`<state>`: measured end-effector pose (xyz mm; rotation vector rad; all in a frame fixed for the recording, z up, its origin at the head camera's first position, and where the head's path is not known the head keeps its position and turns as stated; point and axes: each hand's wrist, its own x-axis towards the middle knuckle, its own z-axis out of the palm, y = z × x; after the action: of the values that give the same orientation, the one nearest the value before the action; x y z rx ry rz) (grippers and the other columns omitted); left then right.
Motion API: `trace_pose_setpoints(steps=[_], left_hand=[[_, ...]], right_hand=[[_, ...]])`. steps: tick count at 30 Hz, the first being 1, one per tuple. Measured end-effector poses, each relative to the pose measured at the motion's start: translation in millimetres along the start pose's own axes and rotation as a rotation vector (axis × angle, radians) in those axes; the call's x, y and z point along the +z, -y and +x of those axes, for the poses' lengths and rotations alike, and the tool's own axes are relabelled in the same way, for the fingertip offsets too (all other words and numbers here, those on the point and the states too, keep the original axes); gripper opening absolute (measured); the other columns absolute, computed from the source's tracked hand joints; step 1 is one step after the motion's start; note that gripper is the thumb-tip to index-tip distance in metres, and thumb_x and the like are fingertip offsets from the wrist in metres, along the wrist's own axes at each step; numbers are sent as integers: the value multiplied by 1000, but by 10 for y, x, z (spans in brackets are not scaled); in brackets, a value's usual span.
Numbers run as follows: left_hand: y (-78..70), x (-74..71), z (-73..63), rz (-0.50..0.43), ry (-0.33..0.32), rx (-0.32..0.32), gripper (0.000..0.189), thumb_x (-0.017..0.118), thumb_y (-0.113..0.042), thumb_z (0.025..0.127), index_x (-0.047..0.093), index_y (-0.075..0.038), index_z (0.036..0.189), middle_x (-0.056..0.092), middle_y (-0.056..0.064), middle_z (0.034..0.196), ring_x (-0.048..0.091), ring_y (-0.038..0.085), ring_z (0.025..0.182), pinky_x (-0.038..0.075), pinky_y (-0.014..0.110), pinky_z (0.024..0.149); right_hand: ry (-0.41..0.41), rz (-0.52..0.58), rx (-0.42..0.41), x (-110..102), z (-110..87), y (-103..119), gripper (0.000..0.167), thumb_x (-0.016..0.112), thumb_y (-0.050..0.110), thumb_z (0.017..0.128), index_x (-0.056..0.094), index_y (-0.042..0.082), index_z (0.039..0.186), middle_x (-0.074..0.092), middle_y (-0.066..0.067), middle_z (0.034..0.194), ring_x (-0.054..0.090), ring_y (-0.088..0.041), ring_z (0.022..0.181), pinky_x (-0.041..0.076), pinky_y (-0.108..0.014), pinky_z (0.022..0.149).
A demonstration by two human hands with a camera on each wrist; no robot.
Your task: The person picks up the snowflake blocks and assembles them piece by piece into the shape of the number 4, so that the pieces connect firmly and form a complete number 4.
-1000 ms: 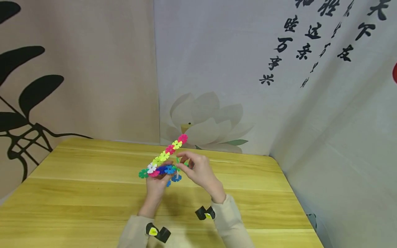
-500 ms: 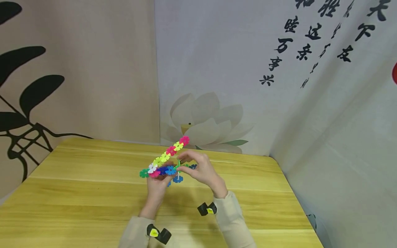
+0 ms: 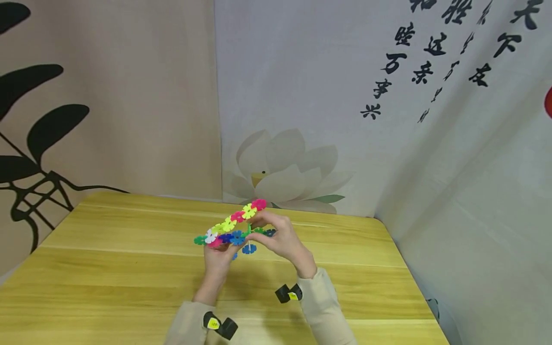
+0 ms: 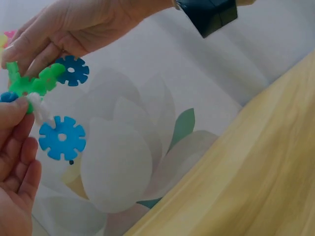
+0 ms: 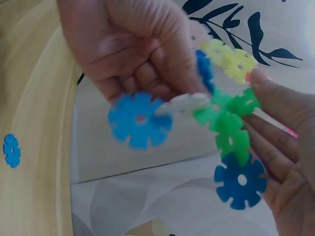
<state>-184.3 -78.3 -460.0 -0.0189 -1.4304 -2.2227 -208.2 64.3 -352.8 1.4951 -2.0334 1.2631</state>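
Note:
A built-up model of flower-shaped interlocking discs [image 3: 229, 224] is held above the table. My left hand [image 3: 217, 261] grips it from below, with the thumb by a blue disc [image 3: 236, 237]. A row of yellow and pink discs slants up to the right. At the other end, my right hand [image 3: 278, 235] pinches an upright green disc [image 3: 248, 229] between thumb and fingers. In the right wrist view, green discs [image 5: 231, 137] branch to a dark blue disc [image 5: 241, 181], while a white disc [image 5: 184, 106] links to a lighter blue disc [image 5: 140, 120].
A loose blue disc [image 5: 12, 150] lies on the wooden table [image 3: 108, 282]. Behind the table hangs a printed cloth backdrop [image 3: 297, 96]. Each sleeve carries a black wrist camera, such as the left one [image 3: 221, 326].
The yellow and pink row has tipped lower, its pink end coming down and slightly right. My right hand has shifted a little to the right; my left hand stays almost in place.

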Motion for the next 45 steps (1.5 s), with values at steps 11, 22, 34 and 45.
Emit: trace_pose_setpoints(steps=[11,22,34,45], left_hand=[[25,39,-30,-58,51,123,40,64,25,67,69,-13,77,68,-10,73,64,2,76,53,18,81],[43,65,-40,16,7,119,20,67,23,67,65,3,68,66,-11,65,61,-1,59,51,13,55],[33,34,-4,55,-17,41,21,68,20,69,68,-1,68,66,-11,64,63,1,62,52,14,58],[-129,-122,92,119,-107,-45,30,70,15,72,63,-12,61,62,-10,59,58,3,57,49,14,54]], right_hand=[[-67,87,33,42,-104,-179,28,71,-21,67,57,-10,88,65,-24,82,67,-29,68,59,-32,60],[-65,185,131,143,-252,-466,20,68,-14,76,55,-2,85,63,-23,88,68,-25,75,58,-28,60],[-126,98,214,77,-201,-222,18,60,-15,82,58,-15,99,64,-30,97,64,-41,85,58,-41,73],[-341,138,507,391,-412,-651,20,47,-2,96,59,-16,102,63,-30,98,62,-43,87,58,-39,70]])
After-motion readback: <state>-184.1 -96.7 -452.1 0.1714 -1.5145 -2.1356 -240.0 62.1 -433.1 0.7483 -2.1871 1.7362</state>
